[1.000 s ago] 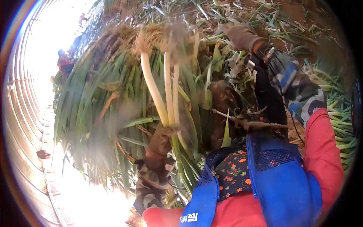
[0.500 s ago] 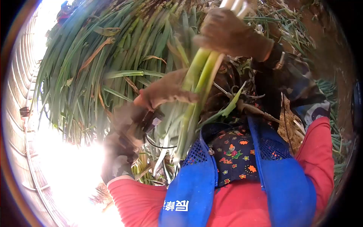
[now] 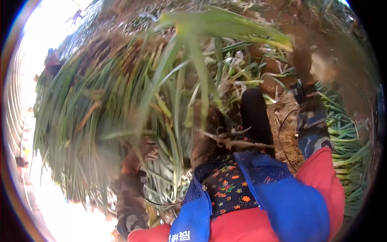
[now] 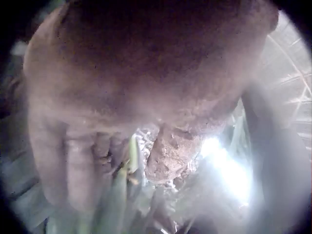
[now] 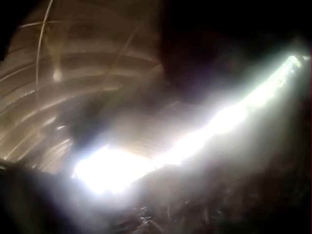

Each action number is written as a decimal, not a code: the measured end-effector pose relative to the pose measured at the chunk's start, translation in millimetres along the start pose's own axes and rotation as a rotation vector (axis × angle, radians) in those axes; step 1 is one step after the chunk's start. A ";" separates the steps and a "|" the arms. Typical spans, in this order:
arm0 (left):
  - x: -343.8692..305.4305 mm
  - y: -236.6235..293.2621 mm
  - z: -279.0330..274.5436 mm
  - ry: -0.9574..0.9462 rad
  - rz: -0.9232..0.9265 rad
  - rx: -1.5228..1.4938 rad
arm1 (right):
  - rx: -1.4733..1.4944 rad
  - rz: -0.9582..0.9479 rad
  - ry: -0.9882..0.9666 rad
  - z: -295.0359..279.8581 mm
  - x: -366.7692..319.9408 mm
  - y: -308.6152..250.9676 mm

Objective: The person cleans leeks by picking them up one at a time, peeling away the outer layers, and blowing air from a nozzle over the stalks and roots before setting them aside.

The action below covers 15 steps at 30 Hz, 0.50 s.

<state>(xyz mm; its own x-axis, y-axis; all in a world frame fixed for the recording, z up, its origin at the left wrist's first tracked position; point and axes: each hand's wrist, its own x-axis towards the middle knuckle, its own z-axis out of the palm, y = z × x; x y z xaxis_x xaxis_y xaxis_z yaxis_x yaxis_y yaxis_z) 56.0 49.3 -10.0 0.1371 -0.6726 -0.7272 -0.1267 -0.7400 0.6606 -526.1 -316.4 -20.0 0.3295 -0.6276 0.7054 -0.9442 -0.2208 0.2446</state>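
My right hand [image 3: 301, 60], in a brown glove and blurred by motion, is out at the right in the head view. It grips a few green onions [image 3: 242, 29], whose long leaves trail to the left over the pile. A pale blur beside that hand is their white end. In a brown glove, my left hand [image 3: 139, 155] is low beside the large heap of green onions [image 3: 88, 105]. The left wrist view shows its fingers [image 4: 80, 165] pointing down and its thumb [image 4: 168, 158] apart, with leaves beneath. The right wrist view is too dark and glared to show the hand.
More green onions [image 3: 346, 149] lie in a row at the right. Loose leaves and trimmings [image 3: 238, 68] litter the soil ahead. My dark-clad knee [image 3: 256, 109] stands between the heap and a patch of bare straw-coloured ground [image 3: 286, 125]. Another person [image 3: 52, 62] is far left.
Earlier the left hand held the onions upright; then the right hand took hold of them. The right hand has since swung them far to the right, and the left hand has let go.
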 end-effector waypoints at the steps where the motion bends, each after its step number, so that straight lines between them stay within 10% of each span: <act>1: -0.7 19.8 3.6 0.045 0.097 0.033 | 0.120 0.062 -0.031 -7.7 -6.9 -2.2; 7: 11.1 105.2 41.4 0.041 0.532 0.009 | 0.676 0.264 -0.533 35.7 -85.6 -0.8; 9: 5.3 131.7 66.7 -0.006 0.476 0.078 | 0.674 0.400 -0.770 36.4 -108.3 -13.9; 11: 15.3 134.3 82.2 -0.078 0.480 0.183 | 1.278 0.865 -0.890 11.3 -116.5 -35.5; 15: 30.6 118.9 106.0 -0.311 0.464 0.126 | 1.478 1.075 -1.061 -11.9 -127.4 -40.4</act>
<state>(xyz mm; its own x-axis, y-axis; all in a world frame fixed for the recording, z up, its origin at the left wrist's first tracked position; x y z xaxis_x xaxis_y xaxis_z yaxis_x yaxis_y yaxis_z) -59.0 -59.1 26.5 -0.2544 -0.8808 -0.3994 -0.2237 -0.3482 0.9103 -530.0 -218.6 -111.9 0.1676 -0.8438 -0.5099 -0.1919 0.4794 -0.8564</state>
